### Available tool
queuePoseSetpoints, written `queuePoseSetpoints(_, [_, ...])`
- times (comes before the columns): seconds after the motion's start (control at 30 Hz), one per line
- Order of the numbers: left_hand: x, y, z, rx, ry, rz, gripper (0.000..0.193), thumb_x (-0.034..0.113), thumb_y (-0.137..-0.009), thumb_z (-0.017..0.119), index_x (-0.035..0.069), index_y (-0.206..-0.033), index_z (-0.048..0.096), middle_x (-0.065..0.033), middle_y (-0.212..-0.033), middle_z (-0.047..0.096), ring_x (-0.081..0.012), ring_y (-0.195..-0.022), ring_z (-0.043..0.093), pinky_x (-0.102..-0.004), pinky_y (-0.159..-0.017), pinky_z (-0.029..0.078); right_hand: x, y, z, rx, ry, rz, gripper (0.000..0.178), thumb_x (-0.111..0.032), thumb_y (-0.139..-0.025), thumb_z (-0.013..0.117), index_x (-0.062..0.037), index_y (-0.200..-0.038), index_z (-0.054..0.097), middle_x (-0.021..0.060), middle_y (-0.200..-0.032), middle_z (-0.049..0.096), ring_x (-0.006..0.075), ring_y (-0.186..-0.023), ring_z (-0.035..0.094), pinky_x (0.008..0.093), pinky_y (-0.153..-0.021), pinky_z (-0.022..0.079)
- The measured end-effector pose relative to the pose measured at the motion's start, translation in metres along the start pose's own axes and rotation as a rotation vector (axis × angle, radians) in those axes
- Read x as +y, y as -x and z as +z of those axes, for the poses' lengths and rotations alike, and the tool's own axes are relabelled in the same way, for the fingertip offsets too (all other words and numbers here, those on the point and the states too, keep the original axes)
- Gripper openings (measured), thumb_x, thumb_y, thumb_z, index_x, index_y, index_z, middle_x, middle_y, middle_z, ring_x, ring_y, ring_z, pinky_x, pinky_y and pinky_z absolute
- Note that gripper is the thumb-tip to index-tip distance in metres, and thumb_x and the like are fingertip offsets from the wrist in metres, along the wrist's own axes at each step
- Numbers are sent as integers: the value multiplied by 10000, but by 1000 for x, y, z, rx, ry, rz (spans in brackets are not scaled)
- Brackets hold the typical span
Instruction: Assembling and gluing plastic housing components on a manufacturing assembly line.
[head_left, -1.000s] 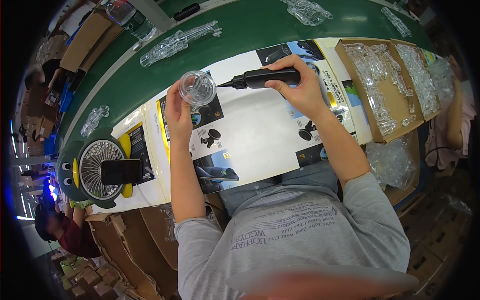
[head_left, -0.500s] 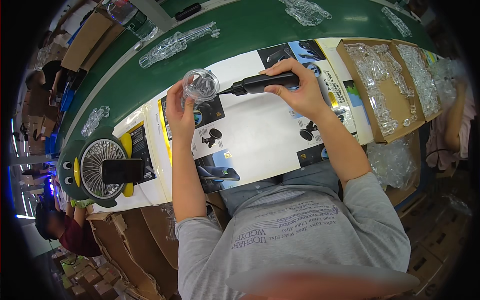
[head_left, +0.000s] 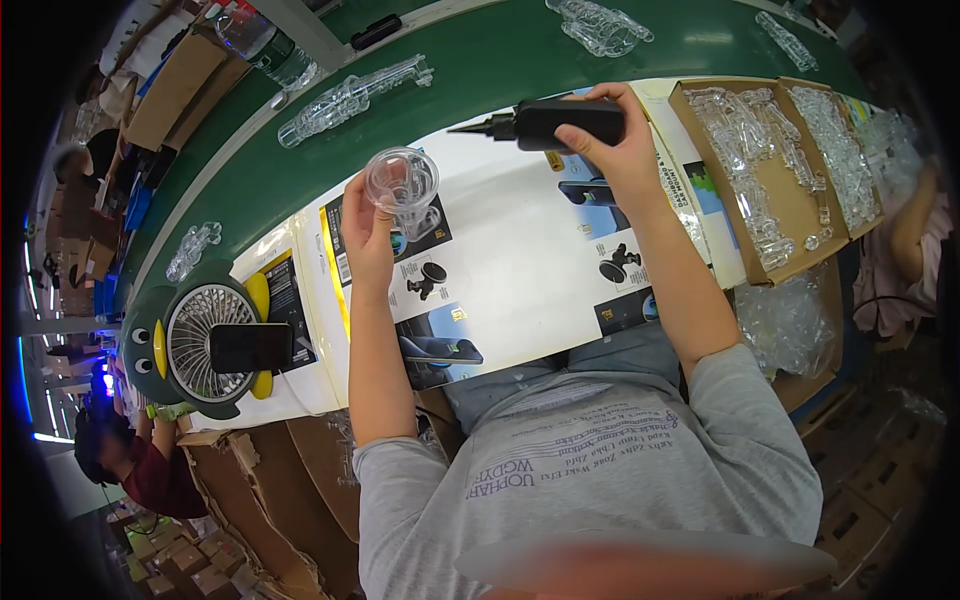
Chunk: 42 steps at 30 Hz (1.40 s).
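My left hand (head_left: 367, 232) is closed on a clear round-rimmed part (head_left: 402, 182), with the wide rim facing up and a narrower transparent piece hanging below it. To the right, my right hand (head_left: 626, 152) grips a black squeeze bottle (head_left: 572, 122) with a thin pointed nozzle (head_left: 480, 128). The bottle lies roughly level, its tip pointing left and apart from the clear part. Both hands are above a white printed sheet (head_left: 500, 270) that covers the near side of the green table.
At the right stands a cardboard box (head_left: 792, 262) of clear parts. Clear pieces (head_left: 350, 100) lie along the green table (head_left: 480, 70). A penguin-shaped fan (head_left: 145, 345) with a phone (head_left: 250, 348) before it is at the left. A water bottle (head_left: 268, 45) stands behind. Other people are at both sides.
The black bottle has moved up and to the right, its nozzle now away from the clear part. My left hand has tilted the part slightly, showing its lower piece.
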<state>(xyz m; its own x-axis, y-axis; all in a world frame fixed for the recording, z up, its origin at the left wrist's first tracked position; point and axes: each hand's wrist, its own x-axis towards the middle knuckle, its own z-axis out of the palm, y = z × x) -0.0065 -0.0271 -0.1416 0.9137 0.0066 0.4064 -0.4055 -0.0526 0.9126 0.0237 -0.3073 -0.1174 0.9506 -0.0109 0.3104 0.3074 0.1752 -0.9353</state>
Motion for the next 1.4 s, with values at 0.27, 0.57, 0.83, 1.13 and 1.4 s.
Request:
queuePoseSetpoints(0.27, [0,5,10,-15,548,-327,391,212,-929,381,17,-1267,400,-173,-1229,479,-244,-980,549,-362,-797,463,-5,-31,-8,183,-278,245,359,-133,-791,692,-64,-1088,501,65,-997,559,189,-1016,540,374,-872,477])
queuePoseSetpoints(0.57, [-9,5,10,-120,895,-505,535,290,-816,492,21,-1270,397,-157,-1161,505,-208,-989,513,-363,-866,420,-16,-79,48,54,-1014,340,386,-403,-882,538,-77,-1076,467,130,-1052,543,265,-990,534,467,-877,429])
queuePoseSetpoints(0.83, [0,20,36,-2,-74,-94,627,76,-638,756,42,-1167,421,-65,-1035,502,-175,-966,500,-306,-868,414,-21,-70,67,33,-1136,413,424,-495,-851,489,-73,-887,480,28,-704,451,155,-626,440,296,-606,399])
queuePoseSetpoints(1.13, [11,23,40,-29,-220,-101,708,98,-572,833,48,-1162,446,-60,-1072,514,-183,-1010,503,-311,-890,412,-63,-44,86,-302,-1179,198,434,-433,-921,302,-61,-750,444,71,-540,414,176,-468,412,273,-488,367])
queuePoseSetpoints(1.4, [11,25,38,-11,-266,-112,703,121,-560,850,48,-1134,451,-59,-1058,520,-178,-979,520,-308,-872,431,-57,-41,90,-322,-1093,154,393,-391,-908,335,-53,-732,433,79,-521,423,176,-446,420,263,-459,374])
